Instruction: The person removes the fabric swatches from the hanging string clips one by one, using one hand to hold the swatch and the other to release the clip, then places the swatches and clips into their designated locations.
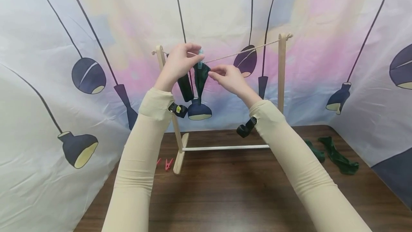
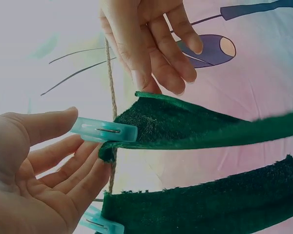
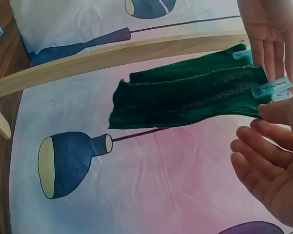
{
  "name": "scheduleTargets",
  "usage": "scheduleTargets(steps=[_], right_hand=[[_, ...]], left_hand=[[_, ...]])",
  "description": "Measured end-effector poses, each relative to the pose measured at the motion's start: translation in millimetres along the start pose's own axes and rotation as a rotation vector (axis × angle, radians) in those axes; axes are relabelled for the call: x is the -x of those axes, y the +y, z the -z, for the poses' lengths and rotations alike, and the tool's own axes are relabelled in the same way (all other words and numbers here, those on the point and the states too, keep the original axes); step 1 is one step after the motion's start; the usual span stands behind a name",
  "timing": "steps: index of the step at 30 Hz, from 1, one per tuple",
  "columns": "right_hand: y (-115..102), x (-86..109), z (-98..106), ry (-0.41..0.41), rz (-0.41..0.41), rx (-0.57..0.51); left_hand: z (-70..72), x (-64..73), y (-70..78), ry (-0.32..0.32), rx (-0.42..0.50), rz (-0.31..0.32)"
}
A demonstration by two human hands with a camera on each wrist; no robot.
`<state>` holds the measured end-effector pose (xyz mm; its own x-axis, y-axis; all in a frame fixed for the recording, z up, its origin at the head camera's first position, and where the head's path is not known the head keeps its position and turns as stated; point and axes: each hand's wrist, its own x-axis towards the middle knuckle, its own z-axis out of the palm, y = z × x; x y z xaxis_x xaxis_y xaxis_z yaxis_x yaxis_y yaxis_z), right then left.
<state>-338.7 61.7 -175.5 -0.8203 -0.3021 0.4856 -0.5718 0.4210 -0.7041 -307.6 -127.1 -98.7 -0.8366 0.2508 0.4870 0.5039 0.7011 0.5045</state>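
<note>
Centrally, in the head view, a person's two hands meet at a rope (image 1: 241, 52) strung between wooden posts (image 1: 281, 78). The left hand (image 1: 181, 61), left of centre, pinches a light-blue clothespin (image 2: 105, 129) between thumb and fingers. The clothespin sits at the top edge of a strip of dark green cloth (image 1: 201, 76), which hangs from the rope just above the middle of the frame.

The right hand (image 1: 230, 78), right of the cloth, pinches its upper corner between thumb and index finger; its other fingers are loosely bent. Just left, a second green strip (image 1: 185, 88) hangs from the rope, with another light-blue clothespin (image 2: 101, 222) at its top, seen lower left in the left wrist view.

Below, a white rod (image 1: 225, 148) crosses above a dark wooden table (image 1: 241, 196). Red clothespins (image 1: 168, 164) lie lower left of centre; two more green cloth pieces (image 1: 339, 156) lie at the right. Behind hangs a pastel fabric backdrop (image 1: 219, 6) printed with dark-blue lamps (image 1: 199, 110).
</note>
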Motion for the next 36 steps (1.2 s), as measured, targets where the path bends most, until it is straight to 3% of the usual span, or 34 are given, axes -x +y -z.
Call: scheduleTargets(steps=[6, 12, 19, 36], right_hand=[[0, 0.2, -2, 0.010, 0.000, 0.009], [-1, 2.4, 0, 0.020, 0.005, 0.002], [-1, 4.1, 5, 0.052, -0.004, -0.058], [-10, 4.3, 15, 0.057, 0.016, -0.143]], left_hand=[[-0.4, 3.5, -0.8, -0.007, 0.043, 0.001], [-2.7, 5.1, 0.5, 0.024, 0.051, -0.035], [-7.6, 5.5, 1.0, 0.099, 0.070, -0.093], [-12.4, 7.5, 4.1, 0.318, 0.181, -0.154]])
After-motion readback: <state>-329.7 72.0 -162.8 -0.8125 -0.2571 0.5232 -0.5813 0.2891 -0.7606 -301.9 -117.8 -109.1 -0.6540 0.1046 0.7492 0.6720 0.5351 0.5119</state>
